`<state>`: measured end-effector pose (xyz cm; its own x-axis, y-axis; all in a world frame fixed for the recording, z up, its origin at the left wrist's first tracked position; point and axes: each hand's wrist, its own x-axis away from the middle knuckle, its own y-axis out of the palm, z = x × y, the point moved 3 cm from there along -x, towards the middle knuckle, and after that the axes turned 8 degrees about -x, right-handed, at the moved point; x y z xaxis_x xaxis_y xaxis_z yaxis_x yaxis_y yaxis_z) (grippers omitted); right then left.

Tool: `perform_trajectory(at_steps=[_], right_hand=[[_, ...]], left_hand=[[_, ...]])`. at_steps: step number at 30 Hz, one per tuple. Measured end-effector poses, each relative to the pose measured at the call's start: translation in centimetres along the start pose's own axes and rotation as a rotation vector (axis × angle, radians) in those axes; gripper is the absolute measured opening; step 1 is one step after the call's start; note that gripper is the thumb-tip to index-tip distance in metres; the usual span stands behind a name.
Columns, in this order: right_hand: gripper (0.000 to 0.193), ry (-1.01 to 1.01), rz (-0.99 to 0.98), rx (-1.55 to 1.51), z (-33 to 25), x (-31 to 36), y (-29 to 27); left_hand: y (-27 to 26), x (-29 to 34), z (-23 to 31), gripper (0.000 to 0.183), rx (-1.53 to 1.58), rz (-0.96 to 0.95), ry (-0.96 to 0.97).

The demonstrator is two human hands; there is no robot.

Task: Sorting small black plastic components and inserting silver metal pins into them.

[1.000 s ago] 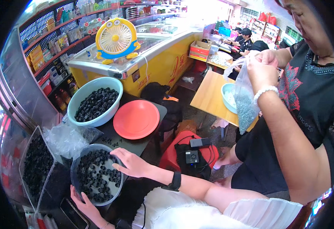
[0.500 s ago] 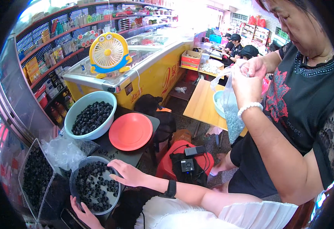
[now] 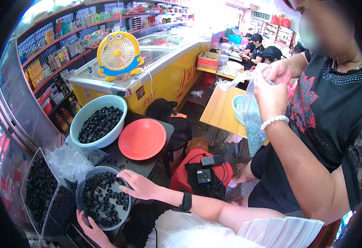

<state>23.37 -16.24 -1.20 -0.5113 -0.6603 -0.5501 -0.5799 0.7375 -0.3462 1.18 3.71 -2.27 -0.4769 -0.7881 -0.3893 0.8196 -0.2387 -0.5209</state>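
A round clear plastic tub stands at the lower left, with many small black cap-like pieces spread thinly over its pale bottom. My right hand reaches across its right rim, fingers stretched and touching the edge. Against the tub's near left side lies my left hand, its fingers spread along the outer wall. Neither hand has a piece between its fingers. Behind the tub, a light blue basin holds a heap of similar black pieces. An orange-red plate sits beside that basin on the dark table.
A clear bin of black pieces and a crumpled plastic bag are at left. A red stool carries small devices and cables. At right a person holds a clear bag of small parts. A yellow freezer bears a fan.
My hands keep almost the same places on the tub, and the pieces inside have shifted slightly. The person at right has leaned a little to the right.
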Motion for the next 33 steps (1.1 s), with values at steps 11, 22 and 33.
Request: perform_trajectory(at_steps=[11, 22, 33], right_hand=[[0.044, -0.012, 0.017, 0.015, -0.3, 0.2, 1.4], [0.034, 0.020, 0.028, 0.105, -0.6, -0.3, -0.6], [0.021, 0.052, -0.026, 0.056, -0.5, -0.4, 0.4]], left_hand=[[-1.8, 0.2, -0.2, 0.038, 0.024, 0.001, 0.017], [-0.1, 0.2, 2.5, 0.030, -0.023, 0.053, 0.053], [-0.7, 0.5, 2.2, 0.027, -0.019, -0.025, -0.027]])
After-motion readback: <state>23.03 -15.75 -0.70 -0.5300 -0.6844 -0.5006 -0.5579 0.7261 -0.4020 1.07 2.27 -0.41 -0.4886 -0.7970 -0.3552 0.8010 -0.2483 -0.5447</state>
